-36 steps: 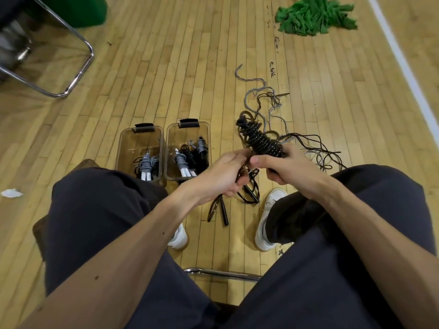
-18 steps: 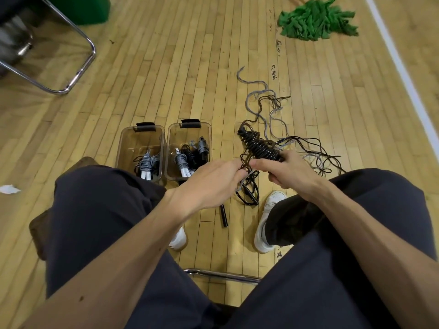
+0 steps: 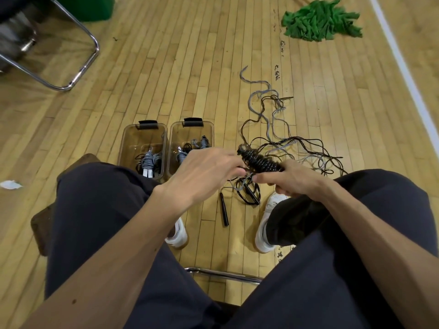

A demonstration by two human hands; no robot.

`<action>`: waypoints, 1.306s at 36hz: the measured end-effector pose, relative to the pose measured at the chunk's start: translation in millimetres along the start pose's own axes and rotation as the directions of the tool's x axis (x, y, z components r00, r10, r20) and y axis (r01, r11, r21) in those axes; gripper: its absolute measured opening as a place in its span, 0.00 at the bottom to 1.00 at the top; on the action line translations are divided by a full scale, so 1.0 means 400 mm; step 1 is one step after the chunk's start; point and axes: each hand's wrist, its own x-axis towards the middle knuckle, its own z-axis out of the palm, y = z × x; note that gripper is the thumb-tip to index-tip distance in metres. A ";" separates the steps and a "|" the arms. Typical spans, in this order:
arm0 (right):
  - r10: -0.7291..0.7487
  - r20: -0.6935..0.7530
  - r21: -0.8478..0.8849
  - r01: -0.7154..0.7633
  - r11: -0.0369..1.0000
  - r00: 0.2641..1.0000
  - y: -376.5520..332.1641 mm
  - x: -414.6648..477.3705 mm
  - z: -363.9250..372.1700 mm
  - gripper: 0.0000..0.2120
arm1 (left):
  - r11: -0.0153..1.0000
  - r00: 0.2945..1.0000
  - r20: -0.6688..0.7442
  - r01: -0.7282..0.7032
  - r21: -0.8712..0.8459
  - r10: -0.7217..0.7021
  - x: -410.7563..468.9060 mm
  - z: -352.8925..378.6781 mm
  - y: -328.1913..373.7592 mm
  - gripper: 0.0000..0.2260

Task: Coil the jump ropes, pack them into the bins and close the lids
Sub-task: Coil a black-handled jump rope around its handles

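The right hand (image 3: pixel 289 181) grips the wound black rope (image 3: pixel 259 162); the left hand (image 3: pixel 202 174) touches its left side (whether pinching cord, I cannot tell).

On the floor (image 3: pixel 166 67), just beyond the left knee (image 3: pixel 95 186), two bins side by side: left bin (image 3: pixel 142 138) and right bin (image 3: pixel 187 135), each with coiled ropes (image 3: pixel 148 162) in its near end. Right of the bins and above the floor, a wound bundle (image 3: pixel 259 162) between left hand (image 3: pixel 202 172) and right hand (image 3: pixel 292 179), gripped by the right, fingers of the left blurred at its left side. Beneath and beyond, loose ropes (image 3: pixel 297 148) sprawled far and right. Between the two shoes (image 3: pixel 266 222), a lone handle (image 3: pixel 224 211). Far left, a chair frame (image 3: pixel 78 67); far right, a cloth pile (image 3: pixel 320 20).
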 end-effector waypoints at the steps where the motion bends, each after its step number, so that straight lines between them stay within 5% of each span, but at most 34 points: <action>1: 0.040 0.046 -0.040 -0.038 0.998 0.998 -0.001 -0.002 0.005 0.19 | 0.999 0.999 -0.013 -0.037 0.008 0.037 0.002 -0.001 -0.002 0.17; 6: 0.123 0.195 -0.273 -0.066 0.960 0.973 -0.007 -0.015 0.032 0.19 | 0.992 0.993 -0.003 -0.118 -0.036 0.118 0.011 0.010 0.004 0.19; 13: 0.073 0.316 -0.381 0.056 0.923 0.946 -0.012 -0.030 0.048 0.14 | 0.926 0.992 0.128 0.068 -0.371 -0.022 0.036 0.024 -0.009 0.14; 21: -0.031 0.398 -0.259 0.145 0.955 0.917 -0.010 -0.048 0.043 0.13 | 0.547 0.895 0.416 0.431 -0.718 -0.160 0.065 0.035 -0.010 0.11; 29: -0.168 0.450 0.039 0.169 0.985 0.877 -0.003 -0.043 0.026 0.14 | 0.259 0.820 0.542 0.572 -0.778 -0.182 0.064 0.036 -0.036 0.05; 36: -0.259 0.354 0.309 0.149 0.939 0.899 0.002 -0.021 0.017 0.13 | -0.023 0.794 0.535 0.553 -0.833 -0.288 0.061 0.046 -0.028 0.07; 44: -0.147 0.140 0.307 0.099 0.947 0.979 -0.012 0.004 0.026 0.19 | 0.010 0.783 0.446 0.499 -0.866 -0.434 0.053 0.066 -0.012 0.11; 47: -0.119 0.076 0.305 0.091 0.948 0.990 -0.023 0.024 0.036 0.16 | -0.056 0.780 0.442 0.468 -0.882 -0.443 0.040 0.057 -0.004 0.15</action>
